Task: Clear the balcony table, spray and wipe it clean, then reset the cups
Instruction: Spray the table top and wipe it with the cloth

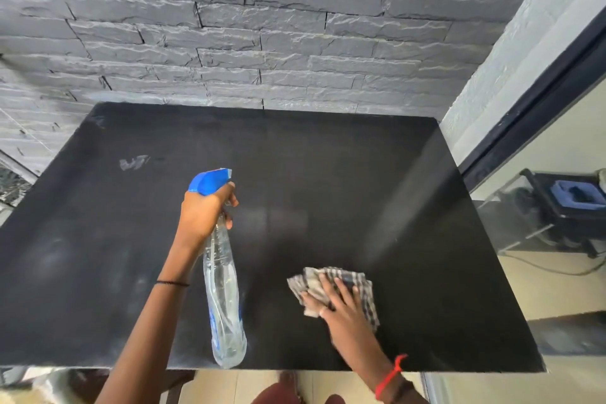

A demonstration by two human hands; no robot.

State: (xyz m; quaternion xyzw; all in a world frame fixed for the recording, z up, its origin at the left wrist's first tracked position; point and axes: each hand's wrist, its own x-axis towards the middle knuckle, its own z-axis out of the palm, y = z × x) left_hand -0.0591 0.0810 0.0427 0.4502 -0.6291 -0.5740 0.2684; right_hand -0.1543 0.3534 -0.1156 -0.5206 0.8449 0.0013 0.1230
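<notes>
A black table [328,157] fills the middle of the head view, with no cups on it. My left hand [205,210] grips the neck of a clear spray bottle [224,298] with a blue trigger head, held above the table's near half with the nozzle pointing away from me. My right hand [341,308] lies flat on a checked cloth [364,282] and presses it against the tabletop at the near right. A pale smear [132,162] marks the far left of the surface, and faint hazy patches show near the left edge.
A grey stone-clad wall [262,26] stands directly behind the table. On the right, a glass door with a dark frame [524,115] reflects a room. The table's front edge runs just above a tiled floor [236,387].
</notes>
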